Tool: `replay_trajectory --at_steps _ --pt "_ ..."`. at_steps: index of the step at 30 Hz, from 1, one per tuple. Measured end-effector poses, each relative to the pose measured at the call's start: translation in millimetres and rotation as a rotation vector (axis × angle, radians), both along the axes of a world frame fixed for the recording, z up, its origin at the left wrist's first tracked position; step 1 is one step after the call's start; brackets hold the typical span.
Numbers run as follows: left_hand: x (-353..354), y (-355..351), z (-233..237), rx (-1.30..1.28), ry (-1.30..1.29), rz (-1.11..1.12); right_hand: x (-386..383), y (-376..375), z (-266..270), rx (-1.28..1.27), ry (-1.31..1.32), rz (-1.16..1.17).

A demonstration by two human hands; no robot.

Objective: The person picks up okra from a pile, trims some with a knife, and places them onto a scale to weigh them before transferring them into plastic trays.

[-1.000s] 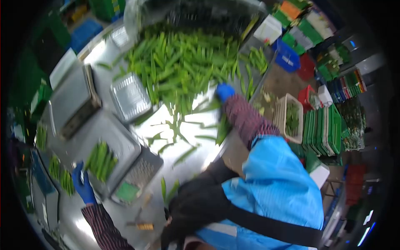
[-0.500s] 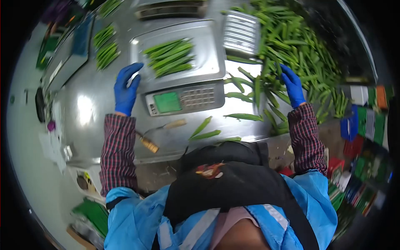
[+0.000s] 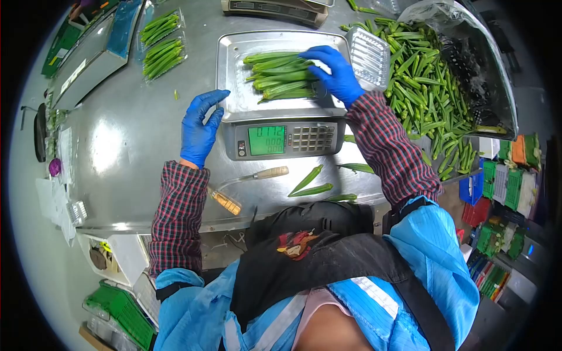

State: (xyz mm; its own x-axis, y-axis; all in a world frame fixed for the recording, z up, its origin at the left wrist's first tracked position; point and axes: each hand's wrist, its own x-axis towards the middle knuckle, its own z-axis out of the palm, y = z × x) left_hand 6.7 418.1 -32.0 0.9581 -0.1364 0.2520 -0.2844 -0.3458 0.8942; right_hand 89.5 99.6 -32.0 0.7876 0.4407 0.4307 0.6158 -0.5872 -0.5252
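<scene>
A bundle of green okra pods [image 3: 281, 76] lies in a clear tray on the metal pan [image 3: 234, 105] of a scale, whose green display [image 3: 267, 140] is lit. Over the right end of the bundle is my right hand [image 3: 333, 75], blue-gloved, its fingers apart and at the pods' ends; whether it holds a pod is hidden. My left hand [image 3: 202, 126], also gloved, is beside the pan's left edge, thumb and fingers apart with nothing between them. An empty clear tray [image 3: 369, 58] sits right of the pan.
A large okra heap [image 3: 424, 88] spills from a plastic-lined container [image 3: 503, 76] at the right. Two okra packs [image 3: 163, 57] lie at upper left. Near the front edge are loose pods [image 3: 310, 190] and two wooden-handled tools [image 3: 225, 202]. Another scale [image 3: 275, 11] stands at the back.
My right hand has moved left from the loose okra to the bundle on the scale. My left hand remains by the pan. The camera view has shifted, and the display digits are now readable.
</scene>
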Motion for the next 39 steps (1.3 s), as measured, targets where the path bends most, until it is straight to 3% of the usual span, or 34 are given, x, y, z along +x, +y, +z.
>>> replay_trajectory --at_steps 2,6,8,9,11,13,15,17,20,22,23,25,31,35,39 --pt "10.9 0.1 -4.9 0.039 -0.014 0.006 -7.8 -22.1 1.8 0.096 0.071 -0.194" --pt "39.7 -23.2 -17.2 0.072 -0.159 -0.008 -20.1 -39.5 -13.4 0.236 0.190 -0.341" --pt "50.5 -48.1 -23.4 0.086 -0.190 0.017 -20.5 -25.2 -27.7 0.457 0.287 -0.401" --pt "55.9 -58.7 -26.9 0.108 -0.222 0.044 -17.3 -16.2 -35.1 0.403 0.260 -0.427" --pt "66.4 -72.0 -41.1 0.196 -0.192 0.048 -17.6 10.8 -30.1 0.412 0.485 -0.474" --pt "72.1 -81.0 -41.6 0.362 -0.218 0.072 -13.3 29.1 -54.9 -0.021 0.099 -0.486" --pt "74.0 -79.1 -44.1 0.464 -0.201 0.065 -23.1 34.2 -59.5 -0.015 0.139 -0.493" --pt "76.2 -76.0 -46.0 0.568 -0.188 0.064 -32.1 40.4 -55.1 -0.189 0.068 -0.516" --pt "81.9 -72.2 -48.4 0.552 -0.191 0.022 -38.3 47.4 -42.8 -0.343 0.056 -0.465" --pt "86.8 -67.4 -49.4 0.243 -0.164 -0.021 -38.8 49.4 -36.7 -0.439 0.047 -0.389" --pt "87.1 -65.1 -49.9 0.247 -0.166 -0.015 -35.5 49.2 -34.4 -0.435 0.043 -0.384" --pt "83.5 -59.2 -49.6 0.350 -0.209 -0.054 -26.4 46.7 -33.2 -0.345 0.095 -0.316" --pt "67.1 -24.2 -42.8 0.118 -0.278 0.164 -19.2 -0.5 -14.6 0.158 0.049 -0.320" --pt "35.3 4.4 -30.2 0.083 -0.221 0.244 -25.9 -41.4 -15.2 0.329 0.327 -0.447" --pt "16.5 7.2 -14.9 0.083 -0.115 0.276 -31.8 -66.1 -16.5 0.525 0.482 -0.404"
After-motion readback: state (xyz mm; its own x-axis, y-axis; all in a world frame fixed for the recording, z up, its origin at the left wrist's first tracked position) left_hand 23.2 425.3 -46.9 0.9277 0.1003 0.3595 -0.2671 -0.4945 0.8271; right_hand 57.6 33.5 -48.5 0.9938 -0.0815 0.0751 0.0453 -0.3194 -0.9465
